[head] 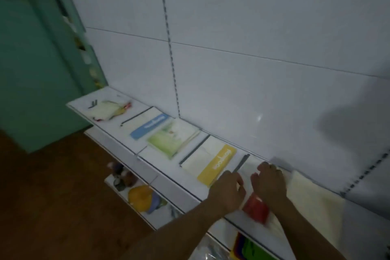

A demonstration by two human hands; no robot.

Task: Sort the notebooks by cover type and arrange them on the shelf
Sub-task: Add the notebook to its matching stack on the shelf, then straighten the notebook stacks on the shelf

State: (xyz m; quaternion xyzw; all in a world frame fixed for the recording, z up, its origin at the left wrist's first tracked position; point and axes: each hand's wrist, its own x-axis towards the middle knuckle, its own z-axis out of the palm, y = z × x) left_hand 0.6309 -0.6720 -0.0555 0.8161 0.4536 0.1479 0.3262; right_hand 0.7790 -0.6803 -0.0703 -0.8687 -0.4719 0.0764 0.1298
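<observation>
Several notebooks lie flat in a row on the white shelf (118, 134). From the left: a cream one with red trim (105, 110), a blue-banded one (148, 125), a green-covered one (172, 140), a yellow-banded one (217, 163). The white notebook with a red band (256, 210) and a dark elastic strap lies under both hands. My left hand (229, 191) grips its left edge with curled fingers. My right hand (269, 181) curls over its top part. To the right of it sits a plain cream notebook (312, 202). The picture is blurred.
A white slotted back panel (232, 69) rises behind the shelf. A lower shelf (160, 219) holds an orange and blue toy (141, 196) and small items. Bright packets (249, 247) lie below on the right. Brown floor and a green wall are on the left.
</observation>
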